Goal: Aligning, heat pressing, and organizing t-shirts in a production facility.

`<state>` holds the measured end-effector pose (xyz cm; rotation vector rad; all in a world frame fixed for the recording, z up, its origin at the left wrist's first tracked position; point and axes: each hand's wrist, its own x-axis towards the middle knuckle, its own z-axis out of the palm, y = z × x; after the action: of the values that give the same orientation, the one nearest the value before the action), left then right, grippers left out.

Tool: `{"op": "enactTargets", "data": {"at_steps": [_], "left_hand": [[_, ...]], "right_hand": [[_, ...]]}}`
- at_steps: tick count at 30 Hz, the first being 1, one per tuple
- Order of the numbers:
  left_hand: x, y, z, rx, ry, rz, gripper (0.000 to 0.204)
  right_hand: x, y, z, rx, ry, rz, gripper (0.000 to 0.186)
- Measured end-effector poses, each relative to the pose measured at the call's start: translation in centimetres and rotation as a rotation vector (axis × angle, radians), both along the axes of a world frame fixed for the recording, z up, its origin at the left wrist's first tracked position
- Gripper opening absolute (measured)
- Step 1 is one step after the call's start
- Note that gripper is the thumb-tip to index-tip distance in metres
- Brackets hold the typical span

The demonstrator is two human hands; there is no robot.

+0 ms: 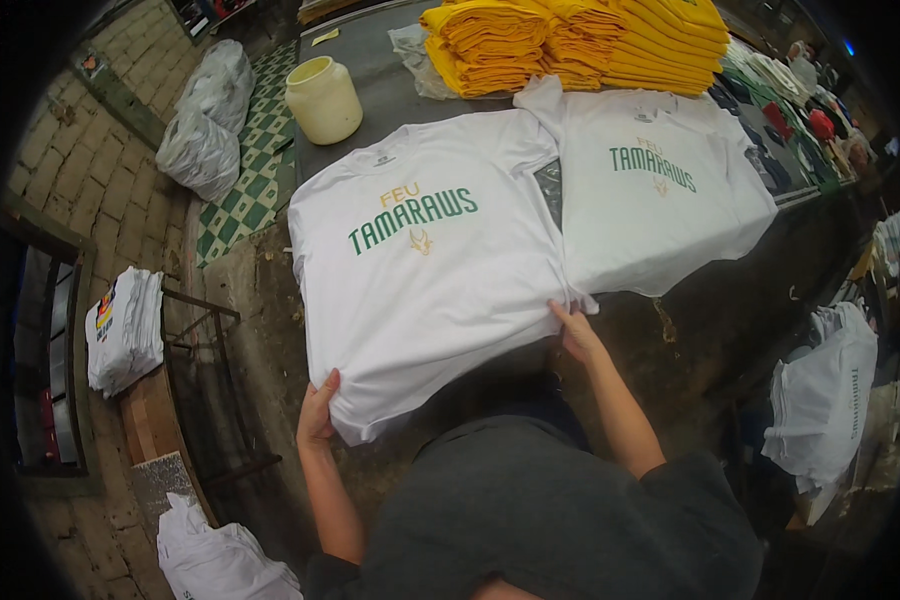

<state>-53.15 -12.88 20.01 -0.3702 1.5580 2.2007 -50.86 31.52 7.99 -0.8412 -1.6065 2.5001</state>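
Note:
A white T-shirt (420,310) with green and yellow print on its chest lies spread on the dark table, its lower part drawn over the near edge. My left hand (318,408) grips the hem at its left corner, thumb on top. At the right corner of the same hem, my right hand (574,332) pinches the cloth. The fingertips of both hands are partly hidden by the fabric. Beside it on the right, partly meeting its sleeve, lies a second white T-shirt (660,225) with the same print, which neither hand touches.
Folded yellow shirts (580,45) are piled at the table's far side. A cream plastic jar (324,102) stands at the far left. White shirts (127,330) are stacked on a wooden bench at left; more white shirts (825,395) hang at right. Plastic bags (208,125) lie by the wall.

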Motion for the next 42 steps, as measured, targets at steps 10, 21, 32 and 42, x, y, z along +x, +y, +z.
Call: {"op": "enactTargets", "data": {"at_steps": [10,21,32,42], "left_hand": [[-0.6,0.7,6.3,0.007,0.203,0.095,0.055],[-2.6,-3.3,16.8,-0.037,0.677,0.195,0.047],[-15.9,5.7,35.5,0.082,0.993,0.043,0.036],[-26.6,31.1,34.8,0.182,0.653,-0.562,0.029]], "right_hand": [[-1.5,-1.6,-0.4,0.2,0.066,-0.077,0.1],[1.6,0.5,24.7,-0.014,0.331,0.311,0.042],[6.0,9.0,49.1,0.649,0.919,-0.424,0.02],[-1.7,32.6,50.1,0.578,0.328,-0.176,0.028]]}}
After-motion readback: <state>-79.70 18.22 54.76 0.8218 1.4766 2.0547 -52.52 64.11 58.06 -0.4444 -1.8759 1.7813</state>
